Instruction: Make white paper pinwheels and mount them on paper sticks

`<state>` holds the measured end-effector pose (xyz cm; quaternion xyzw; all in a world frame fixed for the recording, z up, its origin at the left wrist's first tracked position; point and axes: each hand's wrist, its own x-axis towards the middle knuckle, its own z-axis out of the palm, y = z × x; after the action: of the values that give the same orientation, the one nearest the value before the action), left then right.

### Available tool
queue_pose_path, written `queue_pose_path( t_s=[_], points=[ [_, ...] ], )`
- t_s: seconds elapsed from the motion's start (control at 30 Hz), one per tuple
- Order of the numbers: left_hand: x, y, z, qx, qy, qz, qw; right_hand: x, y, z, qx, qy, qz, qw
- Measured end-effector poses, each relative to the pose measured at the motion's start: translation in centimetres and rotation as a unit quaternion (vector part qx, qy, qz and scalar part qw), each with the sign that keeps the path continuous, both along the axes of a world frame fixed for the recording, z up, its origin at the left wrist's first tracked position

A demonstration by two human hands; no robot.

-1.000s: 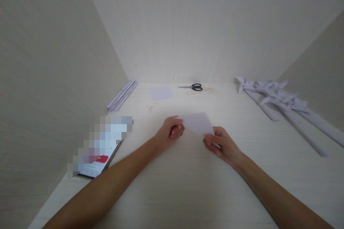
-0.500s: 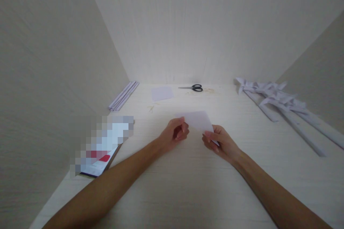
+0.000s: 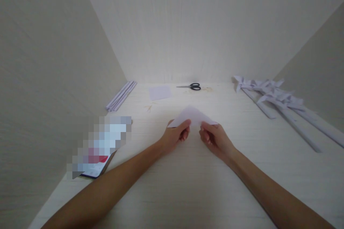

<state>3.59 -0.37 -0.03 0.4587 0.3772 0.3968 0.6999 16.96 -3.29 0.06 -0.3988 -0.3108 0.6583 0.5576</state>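
A small sheet of pale lilac paper shows as a triangle above the middle of the white table. My left hand pinches its near left edge between thumb and fingers. My right hand pinches the near right edge, a little apart from the left hand. Both forearms reach in from the bottom of the view.
Black-handled scissors lie at the back, with a loose lilac square to their left. Rolled paper sticks lie along the left wall. Several paper pinwheels on sticks lie at the right. A blurred device sits near left.
The paper has turned from a slanted flat sheet into a triangle with its point away from me. Both hands have come closer together at its near edge.
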Motion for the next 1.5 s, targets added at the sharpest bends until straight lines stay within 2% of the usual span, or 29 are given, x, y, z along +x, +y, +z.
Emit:
queue_pose_path(
  t_s=[0.13, 0.23, 0.33, 0.53, 0.67, 0.77, 0.8, 0.93, 1.03, 1.3, 1.5],
  points=[
    [0.4, -0.6, -0.3, 0.013, 0.015, -0.059, 0.998, -1.0, -0.6, -0.3, 0.008, -0.049, 0.055, 0.997],
    [0.4, -0.6, -0.2, 0.006, 0.008, -0.075, 0.997, -1.0, -0.7, -0.3, 0.003, -0.031, 0.049, 0.998],
    [0.3, -0.4, 0.0, 0.007, -0.005, -0.066, 0.998, -0.7, -0.5, -0.1, 0.007, 0.000, 0.004, 1.000],
    [0.1, -0.1, 0.0, -0.031, -0.096, -0.035, 0.994, 0.3, 0.1, 0.4, 0.063, 0.085, -0.022, 0.994],
    [-0.8, 0.5, 0.1, -0.073, -0.174, -0.024, 0.982, 1.8, 0.3, 0.6, 0.077, 0.144, -0.038, 0.986],
    [-1.6, 1.0, 0.3, -0.086, -0.244, 0.021, 0.966, 2.8, 0.3, 0.7, 0.097, 0.187, -0.078, 0.974],
    [-1.7, 1.1, 0.3, -0.091, -0.246, 0.018, 0.965, 2.9, 0.3, 0.7, 0.097, 0.185, -0.078, 0.975],
    [-1.0, 0.3, 0.3, -0.072, -0.154, -0.068, 0.983, 1.8, 0.1, 0.7, 0.046, 0.104, -0.019, 0.993],
    [-0.4, -0.5, 0.2, 0.000, -0.030, -0.101, 0.994, 0.8, 0.1, 0.7, 0.014, 0.056, -0.008, 0.998],
    [-0.9, -0.4, -0.8, 0.071, 0.123, -0.076, 0.987, 1.3, 0.1, 0.0, 0.011, -0.062, -0.035, 0.997],
    [-0.9, -0.1, -0.7, 0.083, 0.128, -0.039, 0.987, 1.3, 0.3, -0.5, 0.036, -0.073, -0.063, 0.995]
  ],
)
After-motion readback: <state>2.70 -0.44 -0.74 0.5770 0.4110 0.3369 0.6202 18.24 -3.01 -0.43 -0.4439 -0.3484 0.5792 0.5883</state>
